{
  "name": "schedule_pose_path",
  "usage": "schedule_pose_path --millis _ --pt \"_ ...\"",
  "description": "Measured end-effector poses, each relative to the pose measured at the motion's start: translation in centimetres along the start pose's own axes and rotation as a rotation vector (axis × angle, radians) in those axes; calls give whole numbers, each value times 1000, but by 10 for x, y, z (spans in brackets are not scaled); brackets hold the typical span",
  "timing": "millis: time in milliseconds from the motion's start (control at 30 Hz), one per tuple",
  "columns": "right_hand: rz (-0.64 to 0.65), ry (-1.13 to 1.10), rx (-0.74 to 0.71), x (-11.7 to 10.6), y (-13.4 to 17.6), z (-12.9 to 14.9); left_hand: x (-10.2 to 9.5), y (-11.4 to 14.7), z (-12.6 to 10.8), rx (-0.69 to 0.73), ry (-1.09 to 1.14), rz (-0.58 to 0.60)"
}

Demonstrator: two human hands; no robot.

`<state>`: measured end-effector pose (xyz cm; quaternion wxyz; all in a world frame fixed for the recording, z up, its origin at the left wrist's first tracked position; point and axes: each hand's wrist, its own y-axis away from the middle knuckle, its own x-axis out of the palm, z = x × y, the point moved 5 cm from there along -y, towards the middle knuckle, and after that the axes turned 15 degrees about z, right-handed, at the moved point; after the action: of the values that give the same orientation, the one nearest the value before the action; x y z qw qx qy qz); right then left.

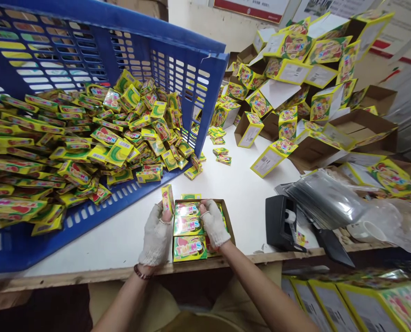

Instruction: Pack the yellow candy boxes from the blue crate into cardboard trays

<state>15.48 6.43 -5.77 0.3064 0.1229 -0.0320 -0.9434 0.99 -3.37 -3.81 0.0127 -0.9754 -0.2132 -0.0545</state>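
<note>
Yellow candy packs (188,226) are light, thin cardboard; pinch them by their edges. Your left hand (156,237) grips one pack (167,198) closed; your right hand (214,226) presses flat, fingers loose, into the carton (229,221).

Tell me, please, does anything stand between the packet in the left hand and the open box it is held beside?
Nothing visible does. The left hand holds the upright packet at the left rim of the small open box, which already holds packets. The right hand rests on those packets, to the right of the upright one.
</note>
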Motion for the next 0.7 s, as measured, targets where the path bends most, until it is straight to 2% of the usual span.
schedule_pose_path --millis 67,133,167,233,267,333,367,433,500,567,633,700 --pt "25 17 -46 -7 1 18 3 -1 -10 11 123 97" --pt "131 -1 -97 -8 1 35 9 -2 -17 5 194 185" --pt "200 -27 -111 -6 -1 41 12 -2 -20 -5 167 225" --pt "276 -66 -101 -4 -8 45 17 -3 -23 -16 -30 290" --pt "259 -74 -83 -6 -13 44 18 -5 -24 -4 -163 293" --pt "154 -88 -39 -15 -24 39 15 -8 -23 40 -378 221" --pt "110 -98 -18 -19 -29 35 13 -10 -20 58 -438 165" --pt "109 -87 5 -23 -36 30 10 -15 -13 84 -509 78" --pt "150 38 -6 -21 -37 30 11 -19 -7 141 -598 24" --pt "116 231 -48 -20 -30 34 14 -18 -7 255 -708 -24" --pt "52 399 -93 -19 -18 39 18 -11 -9 376 -820 -12" --pt "73 526 -94 -16 -7 40 24 0 -11 465 -951 106"
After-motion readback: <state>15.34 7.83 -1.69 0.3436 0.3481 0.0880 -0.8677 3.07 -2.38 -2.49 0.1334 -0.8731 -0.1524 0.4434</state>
